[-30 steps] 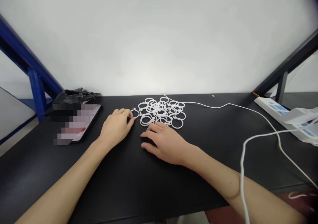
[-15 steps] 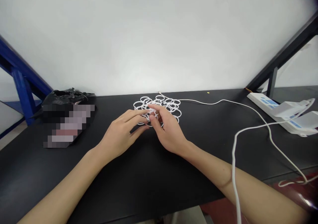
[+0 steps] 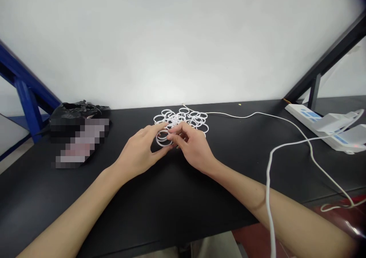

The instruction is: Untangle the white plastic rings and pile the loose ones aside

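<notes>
One ring [image 3: 157, 139] shows in the head view between the left hand [image 3: 137, 151] and the right hand [image 3: 196, 147], at the near side of a loose pile [image 3: 179, 117] on the black table [image 3: 160, 208]. The right thumb and forefinger seem to pinch the ring at its right edge. The left thumb and forefinger are spread, thumb below and finger above, with the ring between them; whether they press on it I cannot tell.

To handle it well, I would let the left hand steady the hoop from outside with light pressure, and leave the finer work at the right edge to the right fingertips. The band looks thin, so a hard squeeze could bend it out of round. Working just clear of the pile should help too, since its rings overlap and could snag.

The ring is white, slim and close to round, its face turned toward the camera so that the middle shows through. More pale curves appear inside it; whether they belong to a second ring is unclear. Its right edge is hidden by the fingers.
</notes>
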A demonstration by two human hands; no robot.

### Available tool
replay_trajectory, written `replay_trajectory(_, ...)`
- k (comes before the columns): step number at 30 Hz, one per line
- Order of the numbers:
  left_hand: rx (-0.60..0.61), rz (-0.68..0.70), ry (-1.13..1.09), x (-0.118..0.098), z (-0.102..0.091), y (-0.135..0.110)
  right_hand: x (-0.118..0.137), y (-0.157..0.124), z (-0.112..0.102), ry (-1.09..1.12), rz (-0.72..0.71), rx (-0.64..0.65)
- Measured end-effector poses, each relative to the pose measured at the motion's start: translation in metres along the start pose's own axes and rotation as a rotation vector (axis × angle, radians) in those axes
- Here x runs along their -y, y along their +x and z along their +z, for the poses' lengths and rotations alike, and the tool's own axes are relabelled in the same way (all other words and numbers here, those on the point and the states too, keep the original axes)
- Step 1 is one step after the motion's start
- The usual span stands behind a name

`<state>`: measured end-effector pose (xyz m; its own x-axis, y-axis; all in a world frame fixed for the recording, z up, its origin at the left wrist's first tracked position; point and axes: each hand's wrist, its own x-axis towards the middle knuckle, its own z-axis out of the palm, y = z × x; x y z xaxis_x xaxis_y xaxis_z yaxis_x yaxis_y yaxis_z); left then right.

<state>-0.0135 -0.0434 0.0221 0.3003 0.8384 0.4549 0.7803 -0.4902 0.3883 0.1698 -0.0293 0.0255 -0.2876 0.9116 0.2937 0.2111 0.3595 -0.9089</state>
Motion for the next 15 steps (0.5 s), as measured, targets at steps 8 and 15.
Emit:
replay_trajectory(8,0.058,0.042,0.012,0.0022,0.0015,-0.0006,0.0025,0.0000,-0.0008,-0.204,-0.118,-0.057)
replay_trajectory(15,0.060,-0.013,0.001,0.0045,-0.0011,0.0013,0.0013,-0.0014,-0.0005,-0.257,-0.220,-0.013)
